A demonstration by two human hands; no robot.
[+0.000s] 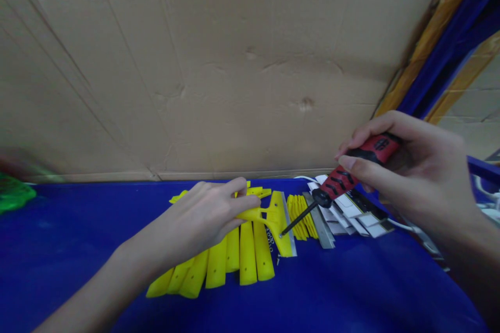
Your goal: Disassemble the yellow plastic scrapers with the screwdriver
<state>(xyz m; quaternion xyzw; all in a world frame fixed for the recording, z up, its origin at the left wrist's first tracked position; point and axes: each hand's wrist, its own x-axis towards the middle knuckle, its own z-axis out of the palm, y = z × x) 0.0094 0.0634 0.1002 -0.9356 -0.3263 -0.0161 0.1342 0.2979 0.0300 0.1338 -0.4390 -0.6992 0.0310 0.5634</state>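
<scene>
My left hand [214, 208] is closed around the handle of a yellow scraper [278, 218], whose wide head carries a thin metal blade [291, 239] along its right edge. In my right hand [422, 166] is a screwdriver [344, 177] with a red and black handle. Its shaft slants down to the left, and the tip meets a screw near the lower corner of the scraper head. Under and beside my left hand lie several yellow handles [216, 265]. Small screws [278, 260] lie by the scraper head, partly hidden by it.
Right of the scraper are a row of thin yellow pieces [302, 218], grey metal blades [325, 229] and a pile of white and black cards [359, 213]. All rest on a blue table [336, 291]. Cardboard [234, 73] stands behind. A green bag [15, 192] is at far left.
</scene>
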